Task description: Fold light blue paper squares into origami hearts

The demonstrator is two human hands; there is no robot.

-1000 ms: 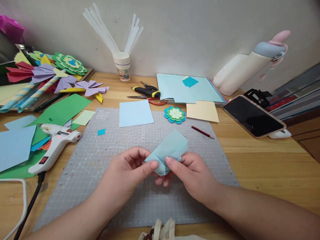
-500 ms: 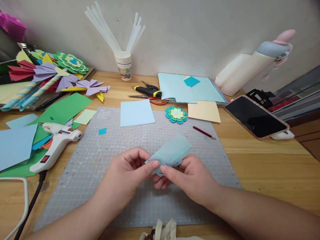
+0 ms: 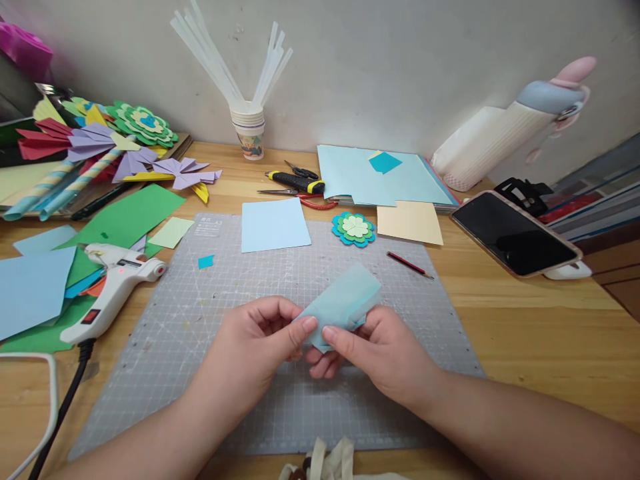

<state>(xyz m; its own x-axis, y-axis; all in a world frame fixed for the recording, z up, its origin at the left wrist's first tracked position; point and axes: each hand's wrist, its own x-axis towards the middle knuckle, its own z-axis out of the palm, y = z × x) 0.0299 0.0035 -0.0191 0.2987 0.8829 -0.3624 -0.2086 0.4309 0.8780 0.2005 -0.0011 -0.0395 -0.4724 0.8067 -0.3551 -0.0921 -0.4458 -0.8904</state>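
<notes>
Both hands pinch one light blue piece of folded paper above the grey cutting mat. My left hand has its thumb on the paper's lower left edge, its curled fingers partly hidden behind. With thumb on top and fingers underneath, my right hand grips the lower right part, where small folds show. Beyond the hands lie a flat light blue paper square and a layered blue and green paper flower. A red and black pencil rests on the mat's right side.
A white glue gun lies at left by green and blue sheets. Scissors and a utility knife sit behind the mat, near a paper cup with white sticks. A phone and a tilted bottle are at right.
The folded paper has tilted slightly, and more of its lower right folds show. Both hands keep their pinch in nearly the same place.
</notes>
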